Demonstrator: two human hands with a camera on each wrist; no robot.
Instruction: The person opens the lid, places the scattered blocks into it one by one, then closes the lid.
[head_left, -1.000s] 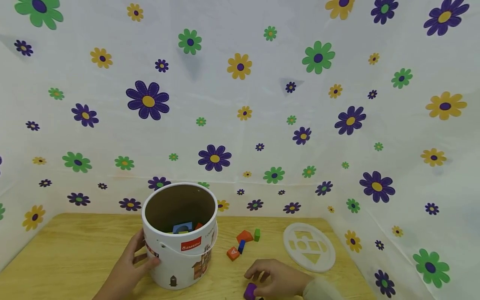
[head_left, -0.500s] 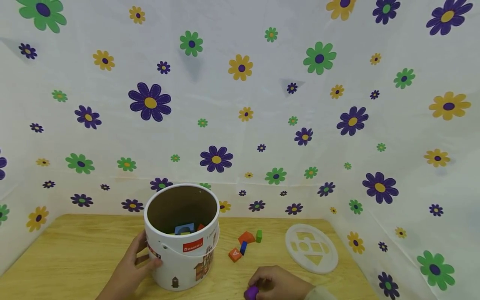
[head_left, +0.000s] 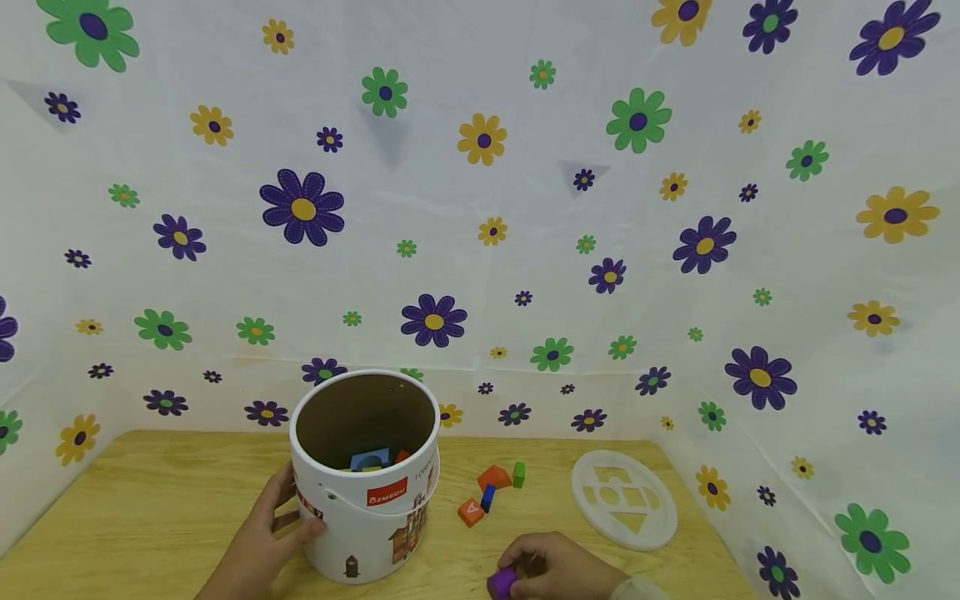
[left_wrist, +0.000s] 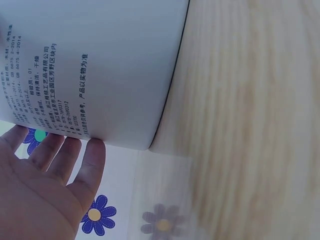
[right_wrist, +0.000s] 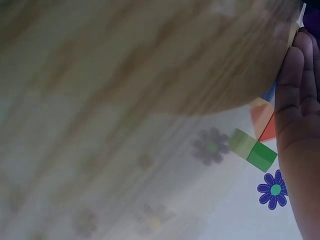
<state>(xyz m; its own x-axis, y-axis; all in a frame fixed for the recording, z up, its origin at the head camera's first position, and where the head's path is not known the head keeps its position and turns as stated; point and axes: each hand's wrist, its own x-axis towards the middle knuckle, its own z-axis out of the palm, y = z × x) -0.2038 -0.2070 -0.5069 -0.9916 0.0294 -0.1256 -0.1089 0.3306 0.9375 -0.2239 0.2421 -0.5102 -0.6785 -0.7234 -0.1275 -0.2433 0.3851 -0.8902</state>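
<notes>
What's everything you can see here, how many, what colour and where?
Table: 1, light wood, under the objects
Flowered sheeting: count unclear, white, behind the table
Bucket: 1, white with printed pictures, left of centre
Blocks inside: count unclear, blue, red, yellow, in the bucket
Lettered block: 1, orange, just right of the bucket
Red block: 1, red, beyond the lettered block
Blue block: 1, blue, between those two
Green block: 1, green, beside the red block
Stencil disc: 1, white, right side
Purple block: 1, purple, near the person
Sleeve: 1, pale, right wrist
Left hand: 1, bare, touching the bucket
Right hand: 1, bare, holding the purple block
</notes>
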